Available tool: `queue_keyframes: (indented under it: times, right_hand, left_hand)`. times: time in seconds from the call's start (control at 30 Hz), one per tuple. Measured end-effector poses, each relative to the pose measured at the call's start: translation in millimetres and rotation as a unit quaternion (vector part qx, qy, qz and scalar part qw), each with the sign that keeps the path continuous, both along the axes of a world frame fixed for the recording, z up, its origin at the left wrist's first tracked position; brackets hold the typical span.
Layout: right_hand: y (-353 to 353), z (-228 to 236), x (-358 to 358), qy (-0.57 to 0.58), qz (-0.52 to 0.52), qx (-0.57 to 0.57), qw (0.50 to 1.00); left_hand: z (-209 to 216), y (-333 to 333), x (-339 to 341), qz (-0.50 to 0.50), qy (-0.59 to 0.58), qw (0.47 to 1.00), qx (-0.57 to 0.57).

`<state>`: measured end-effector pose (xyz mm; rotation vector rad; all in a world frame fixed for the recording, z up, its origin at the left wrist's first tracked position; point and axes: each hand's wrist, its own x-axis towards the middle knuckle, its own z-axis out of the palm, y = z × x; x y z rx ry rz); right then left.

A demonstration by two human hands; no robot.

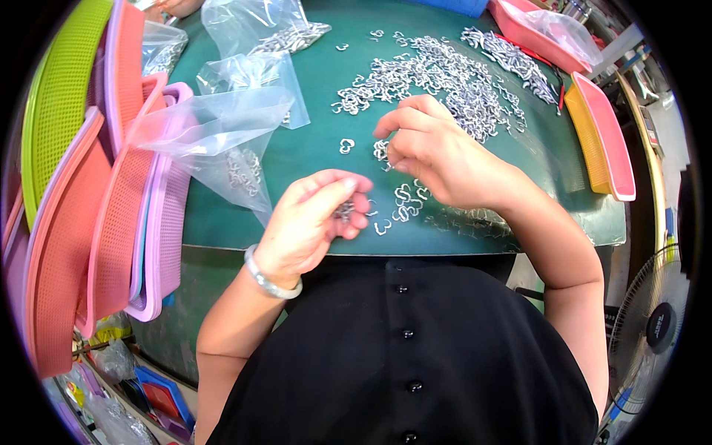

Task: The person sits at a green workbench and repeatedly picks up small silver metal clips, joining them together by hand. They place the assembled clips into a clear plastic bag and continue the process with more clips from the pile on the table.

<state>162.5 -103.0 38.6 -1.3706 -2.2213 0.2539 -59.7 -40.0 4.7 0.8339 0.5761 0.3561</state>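
Observation:
My left hand (315,219) is curled palm-up near the table's front edge, a few small silvery metal hooks (343,211) in its fingers. A pale bangle circles that wrist. My right hand (434,152) is bent downward with thumb and fingers drawn together over the table; some hooks (381,151) lie right at its fingertips. Whether anything is pinched there is hidden. Between the hands a small group of curved hooks (404,204) lies on the green tabletop (297,152). Beyond my right hand spreads a large loose pile of hooks (463,81).
Clear plastic bags (230,141), some holding metal pieces, lie at left beside stacked coloured baskets (67,245). Longer metal pieces (512,63) are heaped at the far right near a pink tray (549,37). A pink-and-yellow basket (601,137) stands at the right edge; a fan (653,326) is below.

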Motion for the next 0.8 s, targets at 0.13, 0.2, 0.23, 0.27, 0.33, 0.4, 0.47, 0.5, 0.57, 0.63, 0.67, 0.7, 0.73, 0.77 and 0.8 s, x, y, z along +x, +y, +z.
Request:
queue_keyframes:
  times: [0.13,0.2,0.23,0.27,0.33,0.4,0.47,0.5,0.57,0.63,0.67,0.7,0.73,0.77,0.8]
  right_hand:
    - [6,4,-15,0.012,0.042,0.047,0.998]
    - [8,2,-16,0.019,0.047,0.045,0.998]
    - [8,0,-17,0.028,0.047,0.037,0.998]
    - [9,-2,-17,0.038,0.047,0.029,0.998]
    - [8,0,-18,0.06,0.041,0.003,0.997]
    - [7,0,-18,0.078,0.038,-0.011,0.996]
    - [7,0,-17,0.091,0.035,-0.013,0.995]
    - [7,1,-17,0.091,0.036,-0.012,0.995]
    - [7,0,-18,0.091,0.036,-0.011,0.995]
    - [8,1,-19,0.092,0.036,-0.009,0.995]
    - [8,1,-19,0.093,0.035,-0.007,0.995]
    - [8,1,-19,0.094,0.034,-0.007,0.995]
    - [7,1,-20,0.095,0.033,-0.007,0.995]
    - [7,1,-20,0.096,0.032,-0.007,0.995]
    - [7,0,-20,0.098,0.033,-0.005,0.995]
  left_hand:
    - [2,2,12,-0.018,-0.008,0.999,-0.037]
    - [-1,0,14,-0.011,-0.014,0.999,-0.034]
    - [-2,1,14,-0.011,-0.013,0.999,-0.034]
    - [-3,1,13,-0.009,-0.013,0.999,-0.034]
    - [-2,1,14,-0.004,-0.004,0.999,-0.046]
    - [-1,2,14,-0.003,-0.001,0.998,-0.058]
    - [-1,3,14,-0.007,-0.004,0.998,-0.069]
    - [-1,3,14,-0.003,-0.009,0.997,-0.077]
    - [0,3,14,0.003,-0.02,0.995,-0.093]
    - [0,3,13,0.002,-0.019,0.996,-0.09]
    - [0,3,13,0.001,-0.019,0.996,-0.089]
    - [0,3,13,0.001,-0.019,0.996,-0.087]
    - [0,3,13,0.001,-0.018,0.996,-0.086]
    - [-1,3,13,0.001,-0.018,0.996,-0.085]
    - [-1,3,13,0.001,-0.021,0.996,-0.084]
